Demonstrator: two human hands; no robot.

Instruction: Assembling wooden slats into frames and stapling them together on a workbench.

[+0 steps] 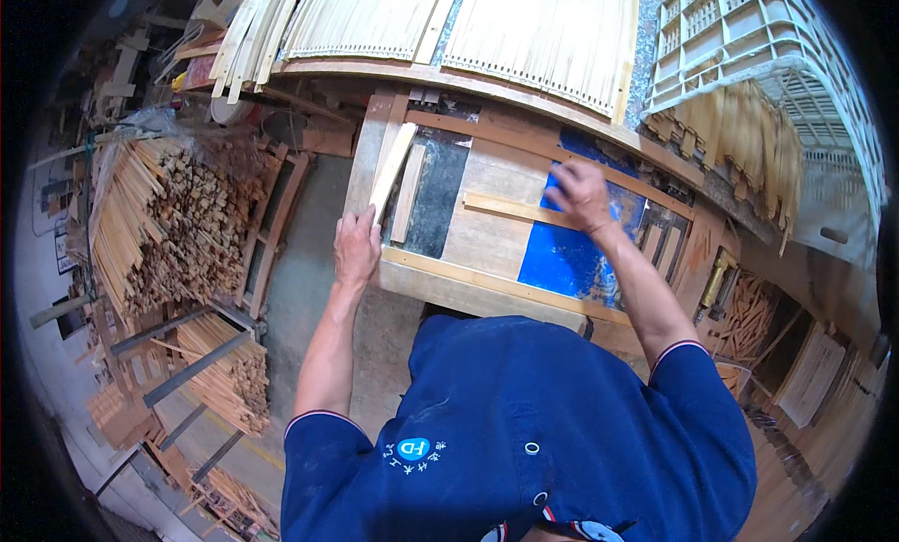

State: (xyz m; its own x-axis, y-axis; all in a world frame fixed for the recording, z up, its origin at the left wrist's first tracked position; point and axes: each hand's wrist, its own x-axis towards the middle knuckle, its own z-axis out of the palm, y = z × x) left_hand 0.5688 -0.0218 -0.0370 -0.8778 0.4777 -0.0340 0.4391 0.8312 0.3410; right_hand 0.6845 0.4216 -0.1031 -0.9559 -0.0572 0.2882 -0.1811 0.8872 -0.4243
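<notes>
- The left hand (358, 247) is closed on the near end of a pale strip (393, 169), well to the left of the blue sheet (560, 263) on the desk (449, 285).
- The right hand (582, 197) is above the far part of the blue sheet, fingers curled but blurred — whether it grips anything, I cannot tell.
- A long strip (506, 207) reaches in from the left of the blue sheet and overlaps it; a short strip (408, 194) lies farther left of the sheet.
- The pale strip looks like bare wood: probably light, stiff lengthwise and dry rather than slippery.
- Being thin, it would likely snap or splinter if bent hard, and its edges may be rough.
- An end hold lets the far end swing — a pinch across the narrow sides nearer the middle should balance better.
</notes>
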